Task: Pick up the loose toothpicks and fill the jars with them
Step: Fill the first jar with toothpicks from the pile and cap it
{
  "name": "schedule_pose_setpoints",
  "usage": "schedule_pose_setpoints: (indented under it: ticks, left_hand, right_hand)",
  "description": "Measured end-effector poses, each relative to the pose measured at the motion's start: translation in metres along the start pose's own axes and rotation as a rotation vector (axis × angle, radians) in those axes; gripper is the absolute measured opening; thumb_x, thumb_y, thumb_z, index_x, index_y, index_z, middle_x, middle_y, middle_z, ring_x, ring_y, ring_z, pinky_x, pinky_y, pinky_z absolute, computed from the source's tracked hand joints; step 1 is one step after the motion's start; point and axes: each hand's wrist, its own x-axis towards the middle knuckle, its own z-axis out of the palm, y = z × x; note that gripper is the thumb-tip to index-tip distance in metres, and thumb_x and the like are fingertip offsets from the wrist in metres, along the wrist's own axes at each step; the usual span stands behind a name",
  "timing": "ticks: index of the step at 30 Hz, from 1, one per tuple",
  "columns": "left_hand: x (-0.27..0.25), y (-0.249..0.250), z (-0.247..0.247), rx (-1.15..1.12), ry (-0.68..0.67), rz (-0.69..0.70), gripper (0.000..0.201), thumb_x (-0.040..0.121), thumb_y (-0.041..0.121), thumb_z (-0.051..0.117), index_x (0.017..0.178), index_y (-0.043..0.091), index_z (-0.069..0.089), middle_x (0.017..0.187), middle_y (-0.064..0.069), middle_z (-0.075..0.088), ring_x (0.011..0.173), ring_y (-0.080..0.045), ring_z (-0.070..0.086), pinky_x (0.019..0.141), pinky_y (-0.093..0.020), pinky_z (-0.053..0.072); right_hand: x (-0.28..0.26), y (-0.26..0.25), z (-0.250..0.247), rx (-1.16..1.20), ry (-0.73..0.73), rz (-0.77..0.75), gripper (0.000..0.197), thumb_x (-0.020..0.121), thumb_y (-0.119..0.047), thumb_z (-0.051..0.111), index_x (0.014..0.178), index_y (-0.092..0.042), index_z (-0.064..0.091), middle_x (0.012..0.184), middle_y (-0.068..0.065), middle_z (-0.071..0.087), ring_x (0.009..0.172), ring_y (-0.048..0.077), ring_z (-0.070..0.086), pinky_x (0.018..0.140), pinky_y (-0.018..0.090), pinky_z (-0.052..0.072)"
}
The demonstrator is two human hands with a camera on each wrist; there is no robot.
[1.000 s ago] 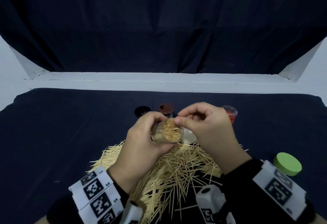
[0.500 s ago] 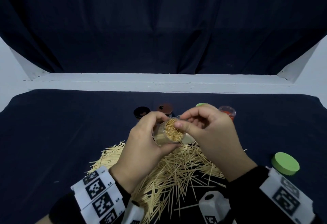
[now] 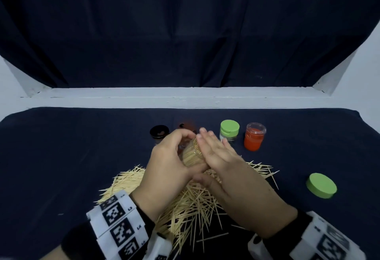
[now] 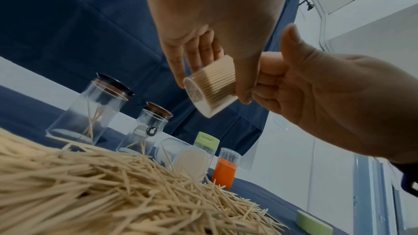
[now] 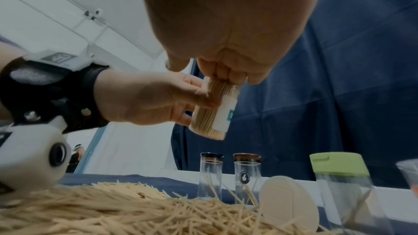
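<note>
My left hand (image 3: 174,157) grips a small clear jar (image 3: 192,153) packed with toothpicks and holds it tilted above the pile. My right hand (image 3: 213,148) lies flat with straight fingers pressed against the toothpick ends at the jar's mouth. In the left wrist view the jar (image 4: 212,88) shows its round base and a dense row of sticks. The right wrist view shows a white label on the jar (image 5: 214,110) and my right fingertips (image 5: 226,74) on top of it. A big heap of loose toothpicks (image 3: 185,202) covers the dark cloth under both hands.
Behind the hands stand a black-lidded jar (image 3: 159,131), a brown-lidded jar (image 3: 186,126), a green-capped jar (image 3: 229,129) and a red-bottomed jar (image 3: 254,139). A loose green lid (image 3: 321,185) lies at the right. A clear jar (image 4: 190,160) lies on its side by the pile.
My right hand went from pinching at the jar's mouth to lying flat against the toothpick ends. The left hand turned the jar's mouth toward the right hand.
</note>
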Motion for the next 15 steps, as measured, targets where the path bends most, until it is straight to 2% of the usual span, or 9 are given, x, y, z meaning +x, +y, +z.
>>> schedule_pose_setpoints:
  ticks: [3, 6, 8, 9, 11, 13, 15]
  left_hand:
    - [0.003, 0.008, 0.009, 0.012, -0.026, 0.007, 0.053, 0.058, 0.022, 0.089, 0.096, 0.037, 0.056, 0.094, 0.018, 0.063, 0.091, 0.008, 0.056, 0.074, -0.004, 0.041]
    - [0.006, 0.015, 0.022, -0.024, -0.067, -0.003, 0.054, 0.056, 0.028, 0.089, 0.098, 0.035, 0.056, 0.094, 0.016, 0.063, 0.088, 0.005, 0.058, 0.073, -0.01, 0.046]
    - [0.007, 0.021, 0.032, -0.064, -0.09, 0.0, 0.051, 0.058, 0.033, 0.086, 0.098, 0.034, 0.055, 0.095, 0.016, 0.062, 0.088, 0.004, 0.058, 0.075, -0.013, 0.048]
    - [0.007, 0.024, 0.037, -0.07, -0.105, 0.0, 0.051, 0.059, 0.033, 0.086, 0.099, 0.034, 0.054, 0.096, 0.018, 0.061, 0.089, 0.005, 0.058, 0.075, -0.012, 0.048]
    - [0.006, 0.03, 0.046, -0.087, -0.149, -0.013, 0.051, 0.063, 0.03, 0.085, 0.102, 0.036, 0.052, 0.099, 0.02, 0.059, 0.093, 0.006, 0.056, 0.075, -0.009, 0.047]
    - [0.004, 0.034, 0.054, -0.125, -0.197, -0.032, 0.049, 0.067, 0.028, 0.083, 0.103, 0.038, 0.052, 0.101, 0.02, 0.059, 0.096, 0.004, 0.057, 0.079, -0.015, 0.051]
    - [0.002, 0.036, 0.063, -0.172, -0.23, -0.056, 0.048, 0.069, 0.028, 0.083, 0.105, 0.038, 0.053, 0.101, 0.018, 0.061, 0.095, 0.002, 0.059, 0.081, -0.025, 0.055]
  right_hand:
    - [-0.01, 0.002, -0.013, 0.047, 0.024, 0.041, 0.069, 0.089, -0.064, 0.013, 0.145, -0.03, -0.006, 0.155, -0.019, -0.007, 0.136, -0.013, -0.018, 0.11, 0.01, -0.014]
    - [-0.025, 0.003, -0.032, 0.158, 0.051, 0.134, 0.066, 0.087, -0.062, 0.02, 0.141, -0.036, -0.006, 0.148, -0.029, -0.008, 0.128, -0.025, -0.018, 0.104, 0.001, -0.011]
    - [-0.038, 0.009, -0.046, 0.185, 0.117, 0.246, 0.068, 0.084, -0.062, 0.024, 0.142, -0.037, -0.002, 0.142, -0.033, -0.003, 0.125, -0.03, -0.012, 0.104, 0.001, -0.005]
    - [-0.045, 0.017, -0.052, 0.172, 0.157, 0.318, 0.07, 0.084, -0.061, 0.027, 0.145, -0.036, 0.003, 0.143, -0.03, 0.001, 0.128, -0.026, -0.005, 0.105, 0.004, 0.0]
    - [-0.058, 0.043, -0.063, 0.109, 0.177, 0.478, 0.065, 0.091, -0.051, 0.042, 0.149, -0.03, 0.021, 0.152, -0.019, 0.017, 0.139, -0.006, 0.012, 0.107, 0.012, 0.009]
    - [-0.072, 0.074, -0.069, 0.019, 0.073, 0.663, 0.062, 0.092, -0.043, 0.055, 0.146, -0.028, 0.03, 0.155, -0.007, 0.022, 0.14, 0.011, 0.025, 0.111, 0.021, 0.019]
    - [-0.085, 0.101, -0.07, -0.083, -0.08, 0.796, 0.067, 0.089, -0.042, 0.059, 0.147, -0.031, 0.028, 0.156, 0.002, 0.017, 0.138, 0.021, 0.031, 0.111, 0.031, 0.027]
